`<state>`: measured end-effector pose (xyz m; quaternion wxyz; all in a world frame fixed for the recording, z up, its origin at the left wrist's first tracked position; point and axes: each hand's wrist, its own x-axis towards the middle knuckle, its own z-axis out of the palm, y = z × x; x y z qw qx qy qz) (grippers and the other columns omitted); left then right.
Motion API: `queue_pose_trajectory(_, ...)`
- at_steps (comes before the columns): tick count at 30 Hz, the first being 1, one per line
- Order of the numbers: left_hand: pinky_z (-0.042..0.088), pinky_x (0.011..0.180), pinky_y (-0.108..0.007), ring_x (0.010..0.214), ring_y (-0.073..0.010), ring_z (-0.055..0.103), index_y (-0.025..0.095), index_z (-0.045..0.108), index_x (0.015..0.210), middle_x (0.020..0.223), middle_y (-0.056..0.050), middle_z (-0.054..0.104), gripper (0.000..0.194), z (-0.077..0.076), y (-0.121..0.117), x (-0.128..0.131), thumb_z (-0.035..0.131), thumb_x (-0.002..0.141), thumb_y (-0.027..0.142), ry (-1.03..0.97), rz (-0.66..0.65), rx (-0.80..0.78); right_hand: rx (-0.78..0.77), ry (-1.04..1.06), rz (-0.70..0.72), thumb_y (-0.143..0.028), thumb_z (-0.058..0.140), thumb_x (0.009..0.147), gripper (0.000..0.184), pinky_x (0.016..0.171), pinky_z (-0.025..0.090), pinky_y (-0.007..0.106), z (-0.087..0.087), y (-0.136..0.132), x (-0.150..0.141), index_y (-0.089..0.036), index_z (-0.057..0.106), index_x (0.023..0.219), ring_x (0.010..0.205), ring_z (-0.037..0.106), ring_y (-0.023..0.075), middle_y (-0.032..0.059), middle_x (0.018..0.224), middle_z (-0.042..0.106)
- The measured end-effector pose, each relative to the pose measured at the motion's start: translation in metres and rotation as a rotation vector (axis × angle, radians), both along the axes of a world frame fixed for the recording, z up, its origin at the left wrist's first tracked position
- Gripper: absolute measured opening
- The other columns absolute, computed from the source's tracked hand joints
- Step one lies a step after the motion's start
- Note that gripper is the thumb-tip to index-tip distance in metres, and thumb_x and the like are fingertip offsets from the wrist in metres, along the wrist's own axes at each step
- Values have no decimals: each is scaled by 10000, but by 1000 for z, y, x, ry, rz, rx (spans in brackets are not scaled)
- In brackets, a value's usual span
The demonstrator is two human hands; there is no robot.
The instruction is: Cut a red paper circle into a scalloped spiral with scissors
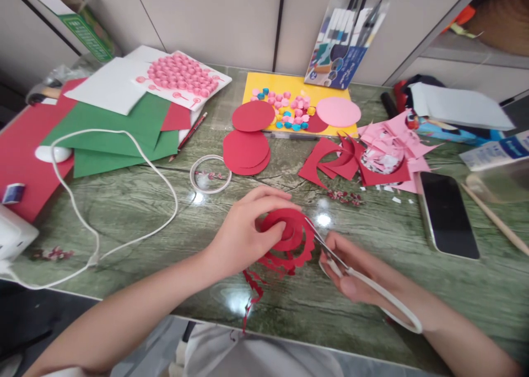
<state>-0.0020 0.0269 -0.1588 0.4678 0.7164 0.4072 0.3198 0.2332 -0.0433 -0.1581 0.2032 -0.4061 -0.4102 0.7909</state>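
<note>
My left hand pinches a red paper spiral between thumb and fingers, above the table. The spiral's outer edge is cut in a wavy line, and a thin red strip dangles from it toward the table's front edge. My right hand grips white-handled scissors, its fingers in the handle loops. Their metal blades meet the right edge of the spiral. Beyond my left hand lie red paper circles and a roll of tape.
Pink and red paper scraps lie behind my right hand, with a phone at the right. A white cable loops across the left side, near green paper sheets. A yellow sheet bears small paper pieces.
</note>
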Motion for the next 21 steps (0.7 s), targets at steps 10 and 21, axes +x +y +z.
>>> queue_pose_trajectory(10,478,965,-365,1083,-203,623,183,680,876,1149,-70,651,96,-4,2,2,675,844,273,-93,4,-150,79,-129,21,-639,628,836,448,581,197,281,-3,-1,0,-258,407,919,655,221,148,-60,764,316)
queue_pose_trajectory(21,526,905,-332,965,-167,664,186,708,851,1045,-59,699,60,-3,-3,3,697,813,141,-34,107,153,79,-161,41,-653,602,843,450,589,201,278,-2,-2,-1,-261,395,924,663,219,152,-59,767,318)
